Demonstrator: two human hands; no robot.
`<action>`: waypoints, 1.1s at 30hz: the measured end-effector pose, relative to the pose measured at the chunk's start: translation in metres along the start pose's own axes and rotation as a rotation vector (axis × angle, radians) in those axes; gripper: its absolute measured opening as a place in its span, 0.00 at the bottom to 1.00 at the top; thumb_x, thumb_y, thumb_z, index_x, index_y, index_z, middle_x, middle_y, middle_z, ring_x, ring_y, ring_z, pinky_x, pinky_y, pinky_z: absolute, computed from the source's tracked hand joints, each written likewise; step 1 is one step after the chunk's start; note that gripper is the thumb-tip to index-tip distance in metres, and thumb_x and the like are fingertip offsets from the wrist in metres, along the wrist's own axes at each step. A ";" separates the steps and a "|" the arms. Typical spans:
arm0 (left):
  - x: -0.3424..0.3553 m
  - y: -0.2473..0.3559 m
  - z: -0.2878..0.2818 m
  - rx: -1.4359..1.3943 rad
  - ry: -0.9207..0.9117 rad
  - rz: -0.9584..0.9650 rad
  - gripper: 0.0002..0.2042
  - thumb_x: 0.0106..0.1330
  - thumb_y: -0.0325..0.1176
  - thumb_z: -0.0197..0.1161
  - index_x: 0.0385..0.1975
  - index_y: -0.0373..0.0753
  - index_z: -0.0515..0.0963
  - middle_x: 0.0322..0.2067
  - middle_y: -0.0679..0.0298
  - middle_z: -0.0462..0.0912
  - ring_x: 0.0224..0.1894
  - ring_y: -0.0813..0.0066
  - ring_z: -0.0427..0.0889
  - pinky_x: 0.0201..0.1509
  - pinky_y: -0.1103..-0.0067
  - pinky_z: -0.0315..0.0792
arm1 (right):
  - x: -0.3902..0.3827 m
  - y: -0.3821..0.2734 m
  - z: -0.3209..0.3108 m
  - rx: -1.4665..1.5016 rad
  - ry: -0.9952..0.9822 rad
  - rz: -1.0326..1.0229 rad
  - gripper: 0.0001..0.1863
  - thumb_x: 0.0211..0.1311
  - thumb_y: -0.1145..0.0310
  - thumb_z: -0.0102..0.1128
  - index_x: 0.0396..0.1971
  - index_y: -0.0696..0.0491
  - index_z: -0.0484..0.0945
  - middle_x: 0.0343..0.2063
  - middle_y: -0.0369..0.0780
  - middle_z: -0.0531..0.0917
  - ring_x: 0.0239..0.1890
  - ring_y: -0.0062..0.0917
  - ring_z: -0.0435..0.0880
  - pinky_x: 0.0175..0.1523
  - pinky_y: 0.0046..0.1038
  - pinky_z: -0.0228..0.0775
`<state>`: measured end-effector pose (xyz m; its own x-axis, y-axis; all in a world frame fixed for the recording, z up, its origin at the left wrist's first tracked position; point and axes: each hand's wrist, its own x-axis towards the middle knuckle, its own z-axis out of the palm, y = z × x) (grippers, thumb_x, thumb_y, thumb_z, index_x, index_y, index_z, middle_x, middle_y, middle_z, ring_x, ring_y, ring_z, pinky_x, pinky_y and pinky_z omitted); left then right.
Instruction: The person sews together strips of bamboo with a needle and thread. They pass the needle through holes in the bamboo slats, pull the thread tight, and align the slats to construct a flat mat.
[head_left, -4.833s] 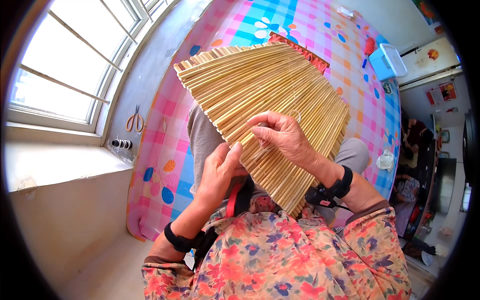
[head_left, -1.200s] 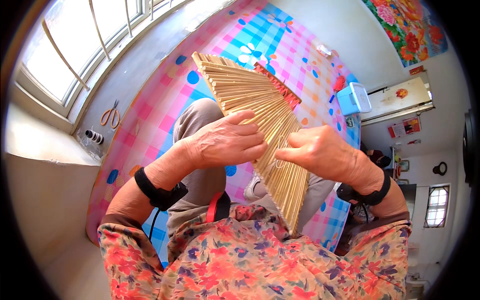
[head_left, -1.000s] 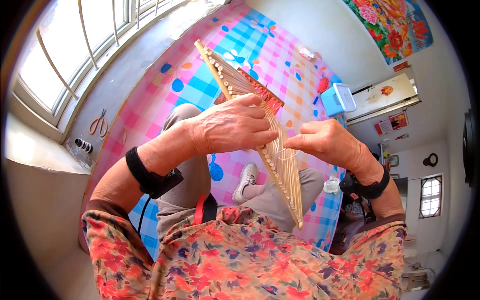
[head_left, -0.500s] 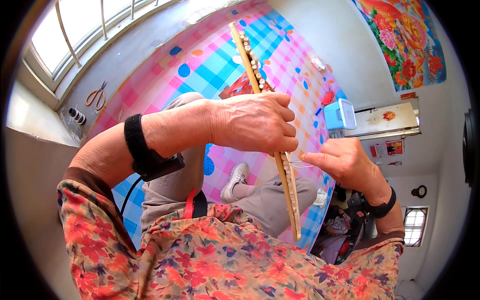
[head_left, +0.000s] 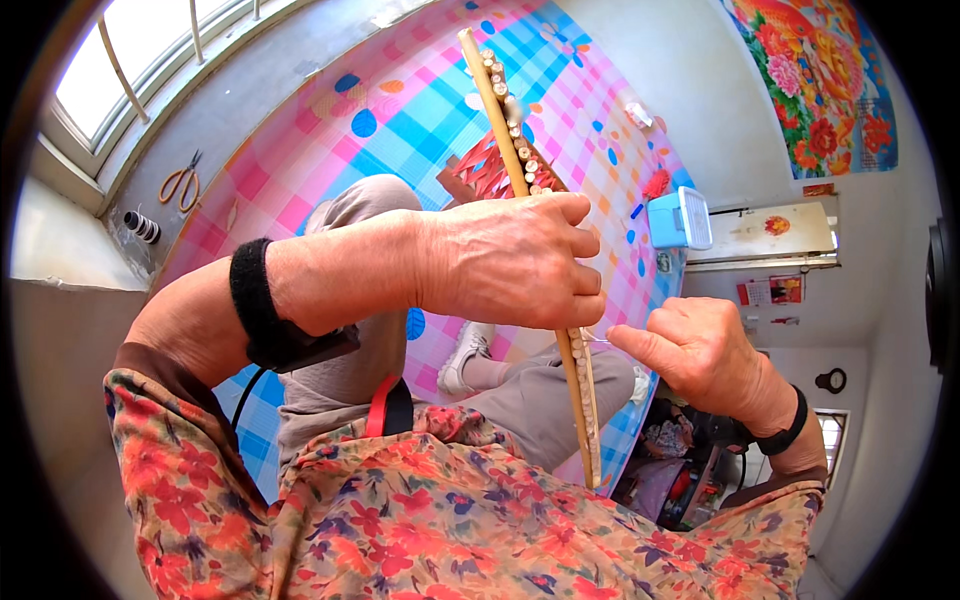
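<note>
My left hand [head_left: 515, 260] is closed around the middle of a long, narrow panel of pale stalks [head_left: 579, 400]. The panel stands almost edge-on to me, showing a row of round cut stalk ends beside one long stick. Close to its right side, my right hand [head_left: 695, 345] is closed in a pinch, with a fine white thread [head_left: 598, 338] running between the fingers and the panel. Whether those fingers also hold a needle cannot be made out. The panel's lower end reaches down over my bent leg, and my left hand hides its middle.
A red woven piece [head_left: 480, 175] lies behind the panel on the checked mat [head_left: 400, 150]. Scissors [head_left: 181, 183] and a thread spool [head_left: 142, 227] rest on the window ledge at left. A blue box [head_left: 676, 220] stands at the right edge of the mat.
Both hands have come slightly lower in the picture. Less of the white thread shows between my right fingers and the panel, while my left hand keeps its hold.
</note>
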<state>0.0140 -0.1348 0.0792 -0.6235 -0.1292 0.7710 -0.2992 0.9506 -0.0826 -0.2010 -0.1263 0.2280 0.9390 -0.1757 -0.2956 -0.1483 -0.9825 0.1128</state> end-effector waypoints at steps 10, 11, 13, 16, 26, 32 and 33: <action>-0.004 0.003 0.004 0.009 0.063 -0.001 0.09 0.48 0.36 0.63 0.24 0.44 0.71 0.22 0.72 0.69 0.29 0.75 0.72 0.38 0.75 0.64 | 0.007 -0.003 0.010 0.047 0.057 0.012 0.19 0.39 0.77 0.61 0.38 0.55 0.81 0.16 0.34 0.68 0.18 0.26 0.72 0.22 0.28 0.64; -0.005 0.003 0.005 0.010 0.068 -0.002 0.09 0.48 0.36 0.63 0.24 0.44 0.71 0.22 0.72 0.69 0.29 0.75 0.72 0.37 0.75 0.64 | 0.007 -0.004 0.011 0.030 0.048 0.000 0.19 0.40 0.76 0.61 0.38 0.56 0.81 0.17 0.34 0.68 0.18 0.25 0.73 0.22 0.27 0.64; -0.005 0.004 0.006 0.011 0.077 -0.004 0.09 0.48 0.36 0.63 0.24 0.44 0.71 0.22 0.72 0.69 0.29 0.75 0.72 0.37 0.75 0.64 | 0.009 -0.005 0.011 -0.002 0.031 -0.025 0.17 0.43 0.74 0.62 0.38 0.56 0.80 0.18 0.34 0.68 0.19 0.23 0.73 0.21 0.25 0.64; -0.002 0.005 0.005 -0.015 0.080 -0.014 0.09 0.48 0.36 0.63 0.23 0.44 0.71 0.22 0.72 0.69 0.29 0.74 0.72 0.37 0.75 0.64 | 0.013 -0.005 0.017 0.020 0.038 -0.039 0.14 0.45 0.75 0.61 0.37 0.56 0.80 0.18 0.34 0.68 0.19 0.22 0.73 0.21 0.25 0.64; 0.000 -0.004 -0.001 -0.043 0.125 0.002 0.08 0.49 0.35 0.63 0.25 0.43 0.71 0.22 0.70 0.70 0.30 0.73 0.74 0.38 0.74 0.65 | 0.015 -0.008 0.014 0.057 0.058 0.101 0.08 0.51 0.74 0.61 0.34 0.51 0.80 0.18 0.35 0.68 0.20 0.26 0.74 0.22 0.28 0.66; 0.093 -0.046 -0.034 -0.115 0.135 0.063 0.09 0.51 0.33 0.66 0.28 0.40 0.72 0.24 0.66 0.75 0.33 0.68 0.78 0.42 0.72 0.67 | -0.045 0.009 -0.034 0.303 0.341 0.529 0.16 0.63 0.75 0.59 0.51 0.54 0.77 0.26 0.38 0.77 0.27 0.25 0.77 0.35 0.25 0.71; 0.109 -0.052 -0.031 -0.157 0.135 0.072 0.10 0.51 0.34 0.67 0.28 0.39 0.73 0.25 0.65 0.75 0.34 0.66 0.78 0.43 0.71 0.67 | -0.059 0.003 -0.039 0.393 0.379 0.659 0.19 0.65 0.74 0.58 0.56 0.54 0.74 0.27 0.38 0.78 0.28 0.22 0.77 0.37 0.24 0.71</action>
<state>-0.0153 -0.1895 0.1871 -0.5339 -0.0302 0.8450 -0.1346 0.9897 -0.0496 -0.2443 -0.1170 0.2831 0.6535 -0.7545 0.0596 -0.7313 -0.6498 -0.2075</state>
